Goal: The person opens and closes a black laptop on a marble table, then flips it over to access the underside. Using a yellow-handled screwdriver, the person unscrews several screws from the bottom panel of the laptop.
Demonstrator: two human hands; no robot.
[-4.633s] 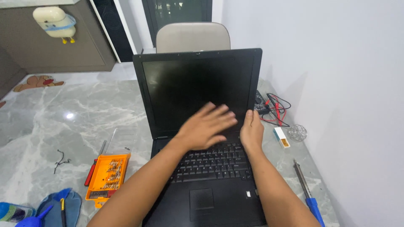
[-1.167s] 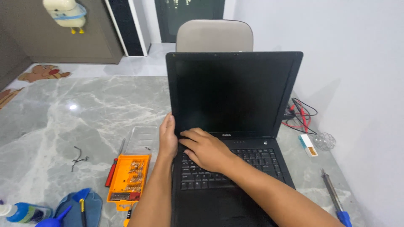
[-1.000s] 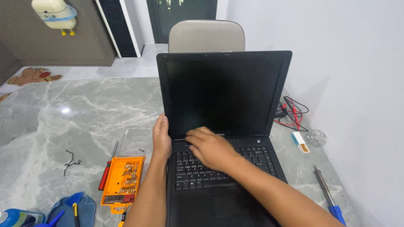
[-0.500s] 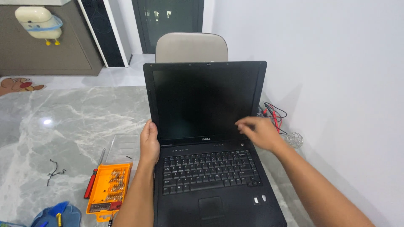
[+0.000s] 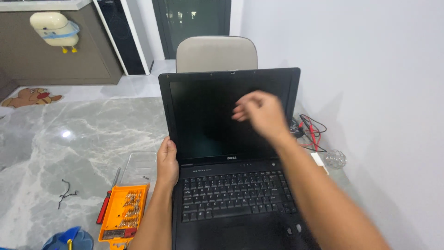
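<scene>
Gripping the left edge of the black laptop [image 5: 231, 157] near its hinge, the left hand [image 5: 167, 162] had its thumb laid against the screen bezel and its fingers wrapped out of sight behind the base. The right hand [image 5: 261, 113] hung in the air in front of the dark screen, up and to the right of that grip, blurred, so whether its fingers were loosely curled or spread could not be told; it held nothing. The laptop stood open and upright on the grey marble table [image 5: 83, 139], lid raised, screen unlit, keyboard uncovered. As a judgement, the machine looked whole and unopened, with any work on it hardly begun.

Just left of the gripping hand lay an orange screwdriver-bit case [image 5: 124, 213] with its clear lid folded back, a red-handled screwdriver [image 5: 106, 203] beside it. Farther left sat a small twisted wire [image 5: 66, 194]. Right of the laptop, beyond the free hand, red and black test leads [image 5: 311, 132] were tangled near the wall. A beige chair [image 5: 216, 53] stood behind the screen.
</scene>
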